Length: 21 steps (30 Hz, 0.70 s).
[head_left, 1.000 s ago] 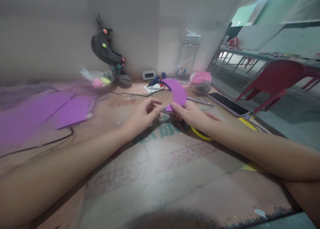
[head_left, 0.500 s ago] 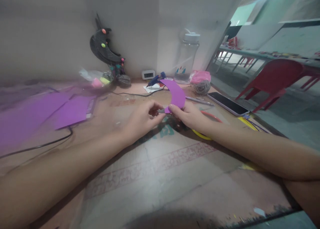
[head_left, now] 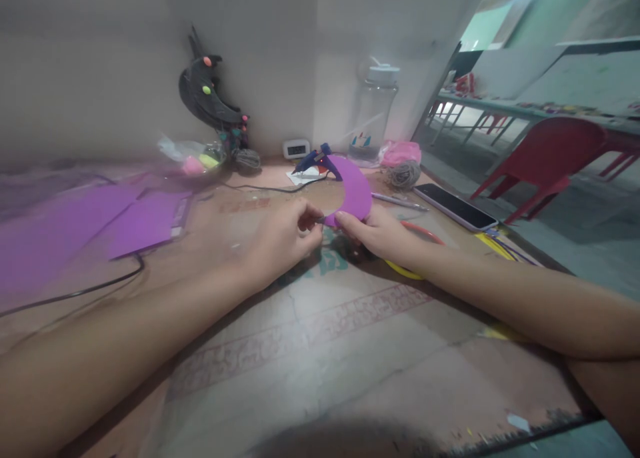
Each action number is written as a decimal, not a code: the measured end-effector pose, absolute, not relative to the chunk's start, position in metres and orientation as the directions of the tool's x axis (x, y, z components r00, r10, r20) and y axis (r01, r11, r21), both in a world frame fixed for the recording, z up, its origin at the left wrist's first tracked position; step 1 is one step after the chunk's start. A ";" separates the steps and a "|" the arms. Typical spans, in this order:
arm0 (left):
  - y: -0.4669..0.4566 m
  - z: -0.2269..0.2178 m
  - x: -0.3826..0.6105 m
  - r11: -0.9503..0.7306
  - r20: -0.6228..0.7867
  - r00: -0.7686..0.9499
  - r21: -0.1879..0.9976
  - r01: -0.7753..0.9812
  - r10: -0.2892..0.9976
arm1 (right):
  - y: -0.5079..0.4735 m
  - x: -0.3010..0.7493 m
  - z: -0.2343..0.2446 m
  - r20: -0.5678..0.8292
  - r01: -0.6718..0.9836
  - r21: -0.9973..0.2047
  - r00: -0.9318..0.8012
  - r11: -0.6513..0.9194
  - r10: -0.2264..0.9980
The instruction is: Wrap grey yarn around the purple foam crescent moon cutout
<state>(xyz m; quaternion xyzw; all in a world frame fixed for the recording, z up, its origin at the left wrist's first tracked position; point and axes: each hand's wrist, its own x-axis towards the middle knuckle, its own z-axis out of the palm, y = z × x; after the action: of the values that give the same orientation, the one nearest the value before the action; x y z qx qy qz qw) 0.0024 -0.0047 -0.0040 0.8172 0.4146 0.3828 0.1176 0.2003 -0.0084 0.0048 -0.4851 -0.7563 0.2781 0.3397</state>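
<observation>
A purple crescent cut-out (head_left: 356,190), which looks like paper or foam sheet, is held above the table by my right hand (head_left: 379,230). The right thumb presses on its face near the lower end and the other fingers are behind it. At the crescent's lower left tip, my left hand (head_left: 295,235) pinches thumb and forefinger together. A small greyish bit shows between these fingertips and the tip; it is too small to name. Behind the crescent's upper end lies a blue glue gun (head_left: 314,159), partly covered by it.
Purple sheets (head_left: 145,225) lie at the left beside a black cord (head_left: 90,290). Along the wall stand a black crescent ornament (head_left: 203,95), a small clock (head_left: 297,149), a clear bottle (head_left: 375,115) and grey yarn (head_left: 404,175). A pen (head_left: 400,202) and phone (head_left: 457,206) lie right.
The crescent's upper end has swung slightly right, showing more of the glue gun. My left fingertips have shifted slightly left, and less of the greyish bit shows. My right hand keeps its hold.
</observation>
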 end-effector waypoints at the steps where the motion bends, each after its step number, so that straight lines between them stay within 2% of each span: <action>1: -0.005 -0.004 0.002 -0.626 0.524 0.364 0.510 0.590 0.770 | -0.008 0.201 0.005 0.246 0.541 -0.752 -0.299 0.376 0.922; 15: -0.005 -0.007 0.001 -0.716 0.577 0.443 0.426 0.553 0.686 | -0.016 0.198 0.012 0.281 0.564 -0.714 -0.313 0.415 0.907; 21: -0.002 -0.007 0.000 -0.688 0.559 0.431 0.411 0.598 0.708 | -0.014 0.198 0.011 0.281 0.567 -0.709 -0.317 0.419 0.906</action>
<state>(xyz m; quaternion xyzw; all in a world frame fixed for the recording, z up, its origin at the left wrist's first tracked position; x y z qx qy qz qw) -0.0002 -0.0021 -0.0074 0.8424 0.3878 0.3665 0.0750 0.1981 -0.0142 0.0113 -0.4772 -0.7719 0.2509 0.3370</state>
